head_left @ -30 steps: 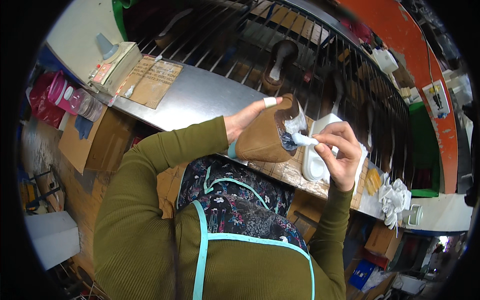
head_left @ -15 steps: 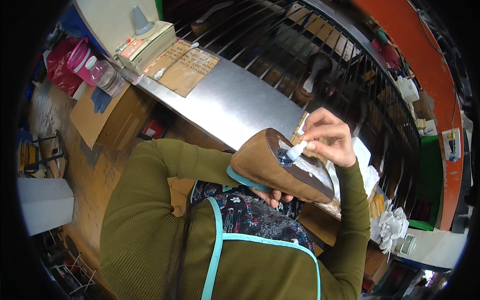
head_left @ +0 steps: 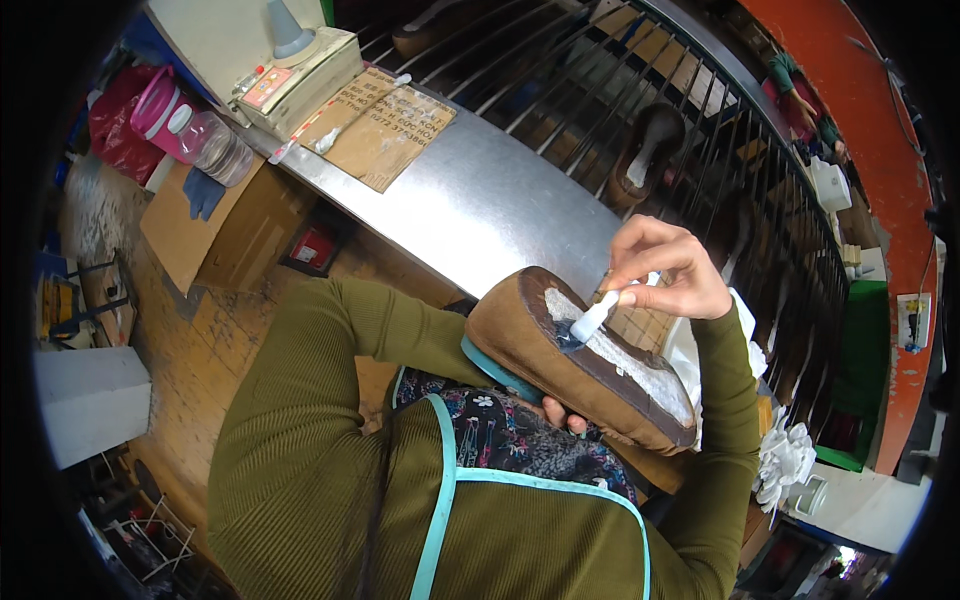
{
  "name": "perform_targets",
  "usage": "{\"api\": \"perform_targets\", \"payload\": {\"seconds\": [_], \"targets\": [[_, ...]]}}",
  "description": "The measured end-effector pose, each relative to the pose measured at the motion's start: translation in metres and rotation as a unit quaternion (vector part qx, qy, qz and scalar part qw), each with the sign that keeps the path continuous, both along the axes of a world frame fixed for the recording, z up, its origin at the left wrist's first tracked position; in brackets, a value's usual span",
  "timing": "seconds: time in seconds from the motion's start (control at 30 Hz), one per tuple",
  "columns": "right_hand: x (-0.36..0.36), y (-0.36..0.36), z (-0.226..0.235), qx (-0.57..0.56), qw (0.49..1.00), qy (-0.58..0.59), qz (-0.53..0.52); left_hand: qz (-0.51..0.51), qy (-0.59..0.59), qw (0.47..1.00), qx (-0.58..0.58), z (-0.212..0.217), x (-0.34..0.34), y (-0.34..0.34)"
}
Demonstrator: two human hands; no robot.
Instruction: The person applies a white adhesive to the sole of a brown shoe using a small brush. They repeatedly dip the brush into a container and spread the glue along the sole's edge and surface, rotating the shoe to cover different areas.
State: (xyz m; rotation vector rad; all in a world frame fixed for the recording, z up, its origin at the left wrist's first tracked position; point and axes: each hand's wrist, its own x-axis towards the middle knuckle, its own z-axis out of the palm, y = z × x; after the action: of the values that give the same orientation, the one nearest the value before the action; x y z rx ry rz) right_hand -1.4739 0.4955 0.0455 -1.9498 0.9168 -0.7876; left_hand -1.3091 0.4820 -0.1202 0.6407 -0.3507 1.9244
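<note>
Brown shoe [head_left: 590,365] held sole-up, brush [head_left: 592,318] working its bottom.
Left hand [head_left: 562,412] cups it underneath; right hand [head_left: 665,268] pinches the brush. Likely light, stiff-soled, soft-sided: grip beneath.

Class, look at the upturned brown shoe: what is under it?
Left hand fingers show under the shoe, with a teal last at its edge. The palm is hidden by the shoe.

A brown shoe [head_left: 590,365] is held sole-up, tilted, just above the person's chest, its long axis running from upper left to lower right. Its bottom is a pale whitish patch edged in dark brown. A small white brush [head_left: 592,318] touches that patch with its dark tip.
</note>
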Motion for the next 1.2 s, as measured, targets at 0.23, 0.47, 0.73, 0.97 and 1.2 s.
{"api": "perform_targets", "payload": {"seconds": [0.23, 0.47, 0.73, 0.97, 1.2], "targets": [[-0.031, -0.015, 0.017, 0.071, 0.995, 0.06, 0.046, -0.032, 0.005, 0.999, 0.015, -0.005, -0.008, -0.014], [-0.143, -0.032, -0.014, 0.205, 0.956, -0.173, -0.123, 0.314, 0.01, 0.948, -0.051, -0.034, -0.009, -0.082], [-0.203, -0.102, -0.159, 0.164, 0.814, 0.129, -0.543, 0.659, -0.115, 0.709, -0.223, 0.005, -0.076, -0.283], [-0.113, -0.141, -0.162, 0.146, 0.795, 0.26, -0.529, 0.817, -0.254, 0.363, -0.369, -0.02, -0.098, -0.324], [-0.093, -0.158, -0.136, 0.155, 0.771, 0.316, -0.532, 0.721, -0.555, 0.369, -0.191, -0.056, -0.061, -0.392]]}}
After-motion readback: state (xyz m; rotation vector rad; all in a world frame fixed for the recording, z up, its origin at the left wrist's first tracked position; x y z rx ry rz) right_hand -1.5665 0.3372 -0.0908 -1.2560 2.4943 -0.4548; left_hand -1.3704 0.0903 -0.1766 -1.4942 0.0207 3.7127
